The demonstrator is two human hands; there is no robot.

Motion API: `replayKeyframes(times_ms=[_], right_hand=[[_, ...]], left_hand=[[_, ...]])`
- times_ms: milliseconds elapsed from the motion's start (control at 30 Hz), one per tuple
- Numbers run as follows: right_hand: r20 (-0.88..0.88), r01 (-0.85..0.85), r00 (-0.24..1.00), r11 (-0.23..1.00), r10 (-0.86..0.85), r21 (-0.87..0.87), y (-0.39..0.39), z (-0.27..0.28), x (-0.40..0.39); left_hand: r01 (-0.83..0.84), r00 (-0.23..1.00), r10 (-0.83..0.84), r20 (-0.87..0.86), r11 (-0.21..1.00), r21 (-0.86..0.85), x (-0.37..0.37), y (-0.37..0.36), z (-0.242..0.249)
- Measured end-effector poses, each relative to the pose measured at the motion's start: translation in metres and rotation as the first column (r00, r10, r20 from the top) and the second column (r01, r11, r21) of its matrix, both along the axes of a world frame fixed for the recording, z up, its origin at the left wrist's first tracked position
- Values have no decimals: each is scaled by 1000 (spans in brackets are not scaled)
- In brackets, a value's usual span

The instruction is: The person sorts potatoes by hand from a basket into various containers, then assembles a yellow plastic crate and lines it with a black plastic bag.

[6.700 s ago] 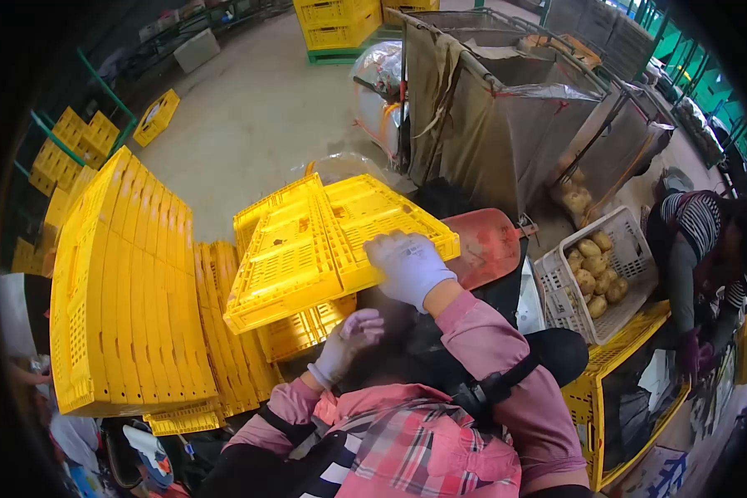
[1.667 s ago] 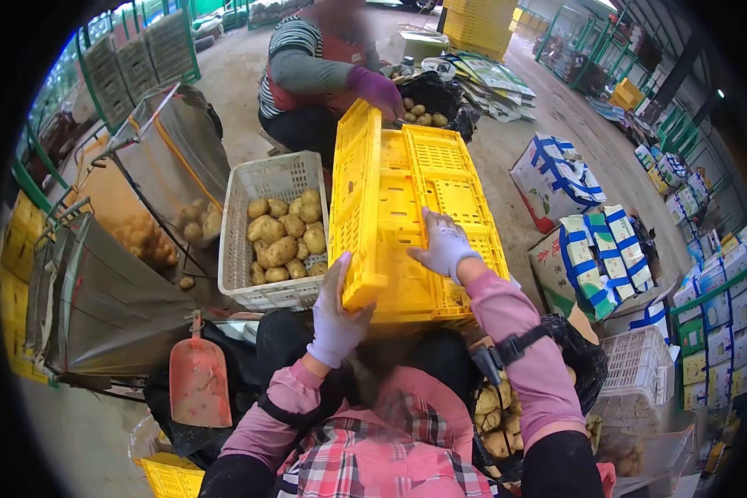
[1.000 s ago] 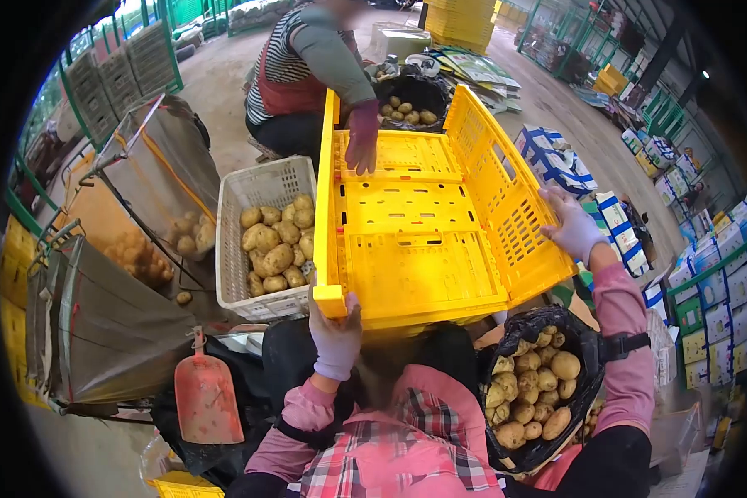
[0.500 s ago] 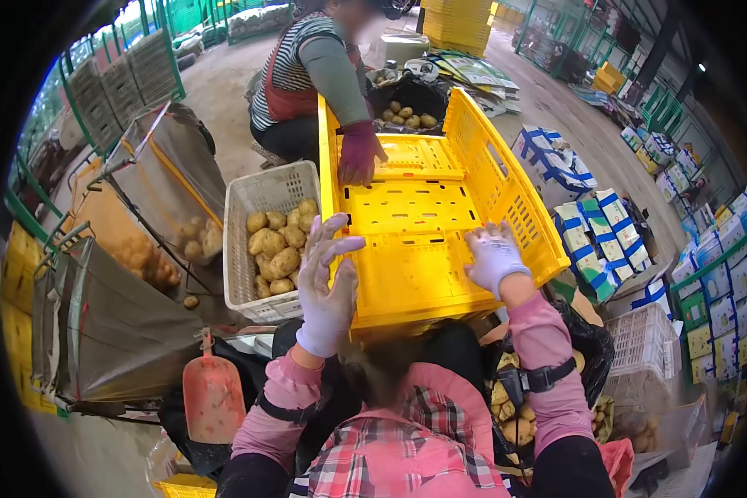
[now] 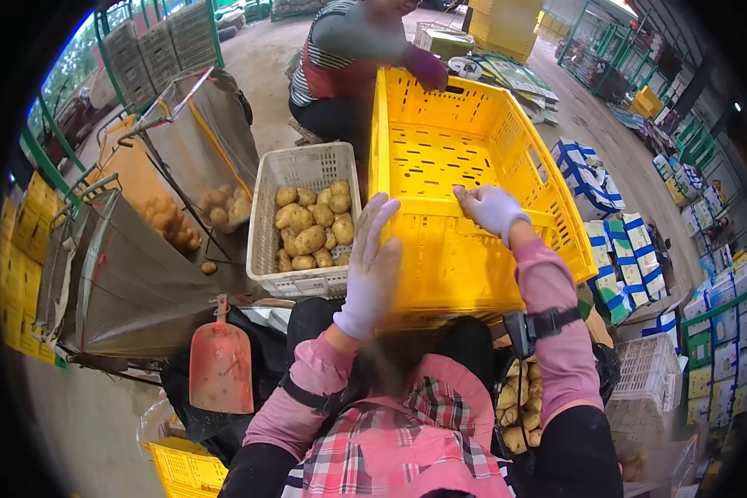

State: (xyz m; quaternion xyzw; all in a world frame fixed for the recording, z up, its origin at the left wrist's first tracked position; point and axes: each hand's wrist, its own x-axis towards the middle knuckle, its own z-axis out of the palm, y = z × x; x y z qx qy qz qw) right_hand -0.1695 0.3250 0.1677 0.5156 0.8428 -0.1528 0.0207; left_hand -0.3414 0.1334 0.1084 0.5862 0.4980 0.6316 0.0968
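Note:
In front of me stands a yellow plastic crate (image 5: 465, 270) with slotted sides, its walls raised and its floor bare. My right hand (image 5: 495, 211), in a whitish glove, grips the top edge of the crate's near wall. At the near left corner is my left hand (image 5: 368, 278), gloved too, fingers stretched upward beside the wall and slightly blurred. On the far wall's rim rests another person's hand (image 5: 427, 68) in a purple glove.
Left of the yellow crate, a white crate (image 5: 260, 212) holds potatoes (image 5: 310, 239). A red dustpan (image 5: 221, 365) lies near my left elbow. Potatoes (image 5: 519, 402) fill a dark bag by my right forearm. Bundled cartons (image 5: 624, 257) stand at the right.
The crate's near and far walls have risen from lying folded inside to standing up. My right hand has moved from inside onto the near edge. The other person's hand has moved to the far rim.

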Motion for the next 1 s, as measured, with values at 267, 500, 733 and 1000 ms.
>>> replayKeyframes(times_ms=[267,500,733,1000], right_hand=[[-125,-166,979,986,160,-35,-100,33,52],[-18,-458,888,881,459,-122,-48,14,38],[-579,-356,775,932,254,-68,-60,67,57],[-234,-413,776,752,586,514,-207,92,22]], left_hand=[[-31,989,18,149,996,88,10,0,-13],[0,795,11,607,1000,-19,20,19,-17],[-105,902,164,399,981,-166,13,-36,-13],[-650,658,633,-408,205,-732,-98,-397,-153]])
